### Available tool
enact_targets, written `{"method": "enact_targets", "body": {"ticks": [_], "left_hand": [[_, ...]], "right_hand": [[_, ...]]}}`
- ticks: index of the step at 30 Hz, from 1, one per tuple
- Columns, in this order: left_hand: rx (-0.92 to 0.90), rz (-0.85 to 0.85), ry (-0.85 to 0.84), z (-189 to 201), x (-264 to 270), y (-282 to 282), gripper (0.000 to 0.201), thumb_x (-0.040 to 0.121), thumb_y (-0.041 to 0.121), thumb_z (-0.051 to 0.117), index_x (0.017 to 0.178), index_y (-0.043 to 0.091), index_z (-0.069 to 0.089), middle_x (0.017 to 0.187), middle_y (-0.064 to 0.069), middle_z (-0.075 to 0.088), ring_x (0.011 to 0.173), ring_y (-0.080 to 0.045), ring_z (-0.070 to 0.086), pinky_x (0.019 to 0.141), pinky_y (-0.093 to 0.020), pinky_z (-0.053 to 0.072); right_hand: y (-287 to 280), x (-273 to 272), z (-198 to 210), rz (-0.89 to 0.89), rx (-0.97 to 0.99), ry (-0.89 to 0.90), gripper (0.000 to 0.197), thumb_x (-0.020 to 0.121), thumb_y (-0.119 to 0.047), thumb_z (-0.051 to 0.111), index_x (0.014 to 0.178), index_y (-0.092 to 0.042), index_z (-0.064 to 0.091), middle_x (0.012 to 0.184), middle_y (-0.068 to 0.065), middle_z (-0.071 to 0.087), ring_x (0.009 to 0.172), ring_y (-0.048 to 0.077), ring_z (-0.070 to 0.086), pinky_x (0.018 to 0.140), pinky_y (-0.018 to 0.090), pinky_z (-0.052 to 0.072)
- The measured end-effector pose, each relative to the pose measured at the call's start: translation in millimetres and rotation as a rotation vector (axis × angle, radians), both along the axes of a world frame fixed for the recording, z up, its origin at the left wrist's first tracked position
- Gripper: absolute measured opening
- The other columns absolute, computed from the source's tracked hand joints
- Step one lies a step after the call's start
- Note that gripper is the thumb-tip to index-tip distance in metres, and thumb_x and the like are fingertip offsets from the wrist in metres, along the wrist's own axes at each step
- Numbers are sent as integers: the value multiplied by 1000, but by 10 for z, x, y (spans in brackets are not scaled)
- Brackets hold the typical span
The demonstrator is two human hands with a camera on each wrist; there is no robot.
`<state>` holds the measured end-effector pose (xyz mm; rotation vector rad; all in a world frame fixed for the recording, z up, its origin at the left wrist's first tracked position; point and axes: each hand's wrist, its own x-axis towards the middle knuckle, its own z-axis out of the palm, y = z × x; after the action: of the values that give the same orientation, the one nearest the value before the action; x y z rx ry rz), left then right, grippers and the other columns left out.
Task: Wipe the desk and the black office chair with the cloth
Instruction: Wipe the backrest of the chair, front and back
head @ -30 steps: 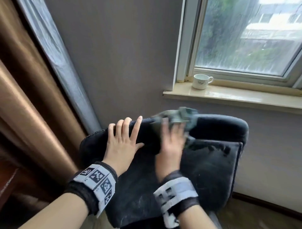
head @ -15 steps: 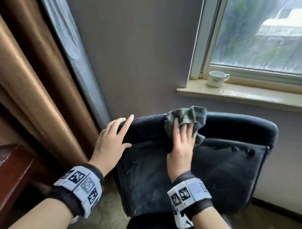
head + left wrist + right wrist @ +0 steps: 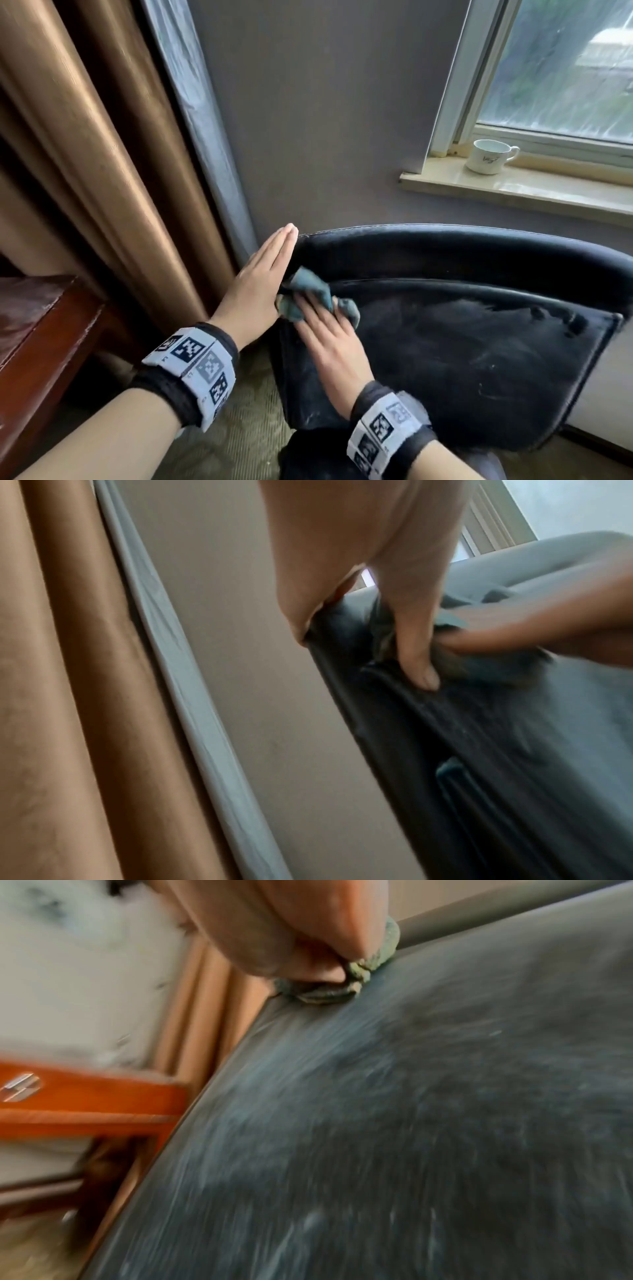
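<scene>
Chair (image 3: 462, 349): 1, black, worn leather-like skin, scuffed and streaked pale with dust; rounded padded top roll, flat back panel below a seam.
Cloth (image 3: 310, 298): 1, grey-green, soft, bunched into a wad; it lies on the chair back at the upper left corner, just under the top roll, touching both hands.
Right hand (image 3: 329, 339): flat on the cloth, fingers (image 3: 308, 310) straight and pressing it to the panel; the thumb tucks against the wad in the right wrist view, which is blurred.
Left hand (image 3: 260, 287): on the chair's left edge, 4 fingers straight and together along the outer side, thumb (image 3: 416, 653) on the front face; relaxed, nothing pinched.
Wristbands: 2, dark fabric with white square-patterned tags.
Desk (image 3: 37, 329): 1 corner at left, red-brown polished wood, square-edged.
Curtain (image 3: 85, 154): bronze, satiny, deep vertical folds; a grey lining strip beside it.
Cup (image 3: 488, 157): 1, white glazed, with handle, on the pale stone sill (image 3: 548, 193).
Wall: matte grey.
Floor: coarse olive carpet.
</scene>
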<state>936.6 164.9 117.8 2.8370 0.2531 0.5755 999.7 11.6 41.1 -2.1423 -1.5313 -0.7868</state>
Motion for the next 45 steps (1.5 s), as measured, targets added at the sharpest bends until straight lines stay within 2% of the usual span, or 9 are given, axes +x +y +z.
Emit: {"method": "enact_targets", "body": {"ticks": [3, 8, 15, 19, 25, 31, 38, 42, 45], "left_hand": [[15, -35, 39, 49, -44, 24, 105, 63, -25, 46, 147, 17, -1, 156, 9, 1, 144, -2, 0, 115, -13, 1], [59, -77, 56, 8, 83, 73, 119, 58, -17, 65, 147, 20, -4, 157, 10, -3, 144, -1, -2, 114, -12, 4], [12, -118, 49, 31, 166, 111, 122, 63, -3, 81, 150, 24, 2, 149, 25, -6, 138, 10, -4, 102, 4, -5], [33, -107, 0, -40, 176, 90, 121, 62, -6, 80, 151, 24, 5, 150, 24, -2, 137, 10, -1, 103, 4, -3], [69, -108, -128, -357, -21, 42, 100, 72, -6, 72, 151, 13, 14, 158, 7, 1, 147, -9, 1, 116, -13, 5], [116, -62, 2, -981, -303, -114, 108, 68, -18, 63, 152, 16, 5, 161, 2, -3, 147, -10, 4, 118, -33, 15], [-116, 19, -82, -906, -218, -228, 93, 74, -11, 24, 150, 31, -9, 154, 3, 30, 143, -24, 27, 116, -30, 23], [50, -114, -63, -905, -194, -251, 90, 68, -11, 27, 152, 14, 5, 160, 1, 12, 146, -10, 10, 118, -32, 13], [226, -115, -76, -887, -105, -287, 95, 70, -12, 49, 153, 13, 9, 161, -1, 6, 147, -12, 4, 118, -39, 12]], "right_hand": [[-111, 123, 50, 89, -183, -123, 41, 94, -12, 32, 104, -8, 71, 114, 11, 67, 108, 28, 63, 111, 40, 17], [-176, 522, 441, 90, -118, -141, 42, 101, -12, 25, 117, -3, 63, 137, 15, 50, 130, 31, 44, 111, 44, 24], [-623, 175, -1013, 224, -489, -190, 52, 102, -14, 21, 94, -17, 73, 114, 2, 68, 110, 20, 61, 116, 40, 18], [-522, 313, -599, 188, -314, -215, 46, 102, -13, 15, 109, -11, 61, 111, 6, 68, 110, 25, 61, 114, 42, 17], [-253, 247, -460, 85, -181, -180, 40, 104, -13, 19, 129, -1, 47, 150, 14, 28, 141, 27, 23, 115, 42, 18], [-407, 200, -819, 191, -400, -284, 59, 103, -10, 14, 99, -11, 72, 108, 7, 69, 107, 25, 63, 112, 42, 19], [-124, 325, -444, 28, -205, -272, 42, 101, -8, 24, 120, 1, 60, 143, 18, 41, 137, 32, 33, 114, 46, 20], [-622, 43, -1445, 134, -596, -248, 55, 102, -12, 19, 97, -10, 74, 125, 6, 62, 121, 22, 51, 118, 41, 7], [-671, 150, -1388, 177, -556, -276, 57, 101, -10, 21, 88, -16, 76, 101, -1, 72, 101, 18, 66, 117, 41, 12]]}}
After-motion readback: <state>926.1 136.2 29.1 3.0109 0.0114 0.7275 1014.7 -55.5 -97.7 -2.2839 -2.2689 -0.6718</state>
